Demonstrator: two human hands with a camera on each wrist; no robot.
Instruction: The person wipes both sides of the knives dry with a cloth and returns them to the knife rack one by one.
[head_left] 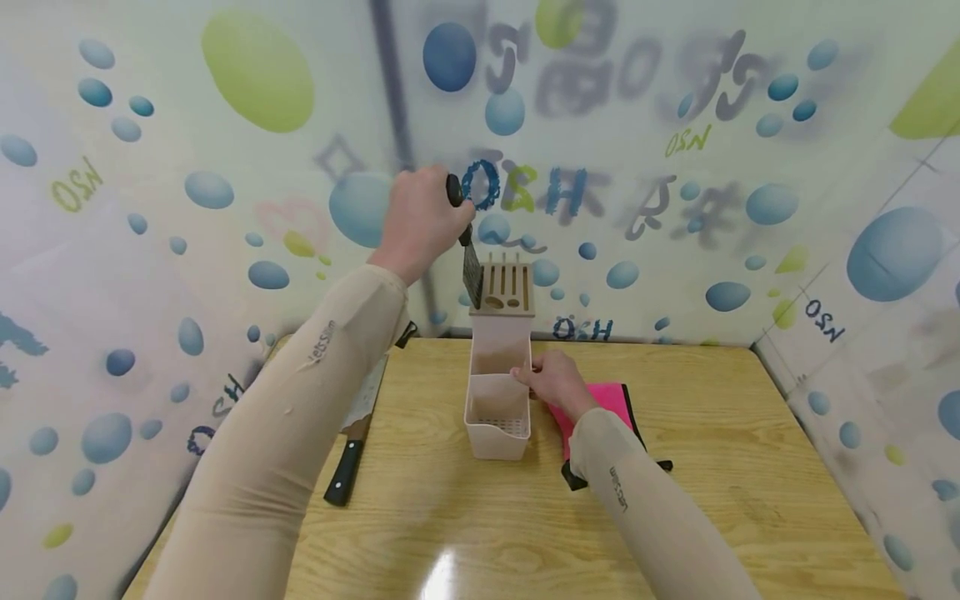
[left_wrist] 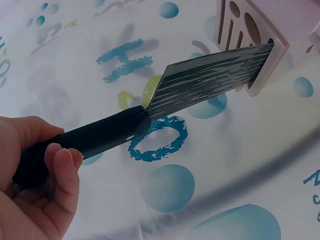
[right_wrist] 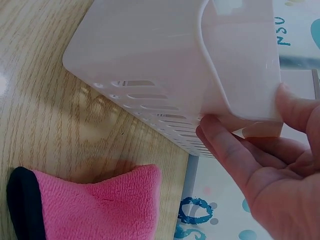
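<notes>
My left hand (head_left: 427,218) grips the black handle of a broad-bladed kitchen knife (left_wrist: 215,77), held above the holder with the blade slanting down. Its blade end sits at the leftmost slot in the brown slotted top of a pale pink knife holder (head_left: 498,442); how deep it goes I cannot tell. In the left wrist view, the fingers (left_wrist: 62,170) curl round the handle. My right hand (head_left: 555,379) pinches the holder's right side wall, thumb on the front part and fingers on the outer side. The holder stands upright on the table, its open lower compartment facing me.
A black-handled knife (head_left: 345,475) lies on the wooden table (head_left: 450,533) at left, its blade partly behind my left arm. Farther back shows a small black object (head_left: 407,334). A pink cloth (right_wrist: 100,200) with black edging lies right of the holder. Patterned sheeting stands behind.
</notes>
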